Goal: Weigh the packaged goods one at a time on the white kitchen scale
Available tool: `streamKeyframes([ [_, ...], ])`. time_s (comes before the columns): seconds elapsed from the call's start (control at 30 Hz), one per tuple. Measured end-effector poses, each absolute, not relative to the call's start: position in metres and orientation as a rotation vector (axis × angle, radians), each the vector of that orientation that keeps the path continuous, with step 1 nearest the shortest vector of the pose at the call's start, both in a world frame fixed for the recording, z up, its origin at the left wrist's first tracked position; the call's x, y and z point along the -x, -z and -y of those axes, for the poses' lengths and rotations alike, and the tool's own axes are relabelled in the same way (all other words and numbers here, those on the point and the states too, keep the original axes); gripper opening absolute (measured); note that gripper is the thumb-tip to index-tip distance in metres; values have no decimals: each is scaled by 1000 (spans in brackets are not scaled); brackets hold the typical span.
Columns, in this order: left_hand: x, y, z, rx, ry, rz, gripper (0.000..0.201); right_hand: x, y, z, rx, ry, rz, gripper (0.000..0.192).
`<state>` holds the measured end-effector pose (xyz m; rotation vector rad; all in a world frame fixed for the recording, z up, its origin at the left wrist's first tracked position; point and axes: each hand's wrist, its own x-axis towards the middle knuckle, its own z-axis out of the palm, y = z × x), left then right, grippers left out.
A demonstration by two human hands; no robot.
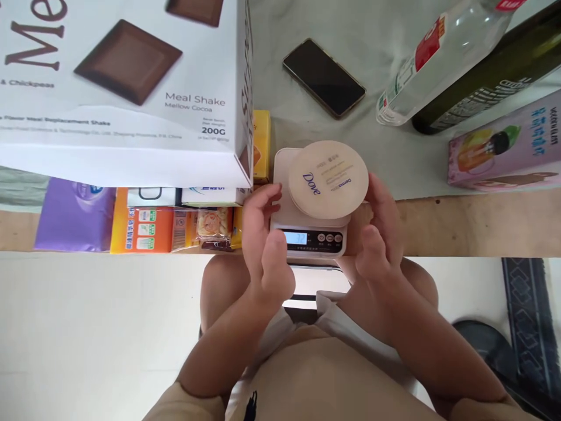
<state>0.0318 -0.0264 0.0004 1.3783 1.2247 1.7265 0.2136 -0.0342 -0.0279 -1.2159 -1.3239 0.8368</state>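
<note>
A round cream Dove jar (328,179) with blue lettering rests on the platform of a white kitchen scale (283,161), set off toward its right side. Lit up blue, the scale's display (296,238) seems to show 32. My left hand (268,245) is at the scale's left edge, fingers curved and thumb apart, with nothing in it. On the other side, my right hand (380,231) curves beside the jar's lower right edge, thumb apart from the fingers. Whether its fingertips touch the jar I cannot tell.
A large white Meal Shake box (131,128) stands at left, above a purple pack (74,216) and an orange pack (144,231). A yellow box (262,146) sits beside it. Behind lies a phone (324,77); a clear bottle (438,58), dark green bottle (482,76) and lilac carton (508,143) stand right.
</note>
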Motion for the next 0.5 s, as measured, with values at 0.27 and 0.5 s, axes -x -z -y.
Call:
streamKeyframes([
  [0.27, -22, 19, 22, -1791, -2092, -973, 22, -221, 40, 24, 1143, -328, 1468, 50],
  [0.5, -18, 9, 28, -1715, -2052, -1298, 20, -215, 39, 27, 1252, -326, 1485, 47],
])
